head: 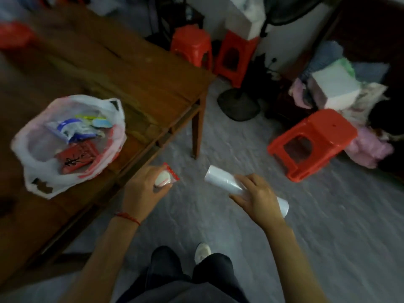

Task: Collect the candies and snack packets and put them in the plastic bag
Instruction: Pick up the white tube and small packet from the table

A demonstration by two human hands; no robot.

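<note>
Left hand (pixel 145 189) grips a wrapped candy (pixel 167 178) off the surface (pixel 135 68) edge, right hand (pixel 254 193) grips a white roll (pixel 223 181); I'd carry the candy left over the open plastic bag (pixel 28 136), release low inside its mouth.

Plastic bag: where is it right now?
In the head view, the plastic bag lies open at the left on the wooden table, near its front edge, up-left of the left hand.

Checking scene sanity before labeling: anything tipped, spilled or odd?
Yes: the red stool on the floor at right is tipped askew, while two others by the wall stand upright. The plastic bag sits open on the table; nothing spilled.
</note>
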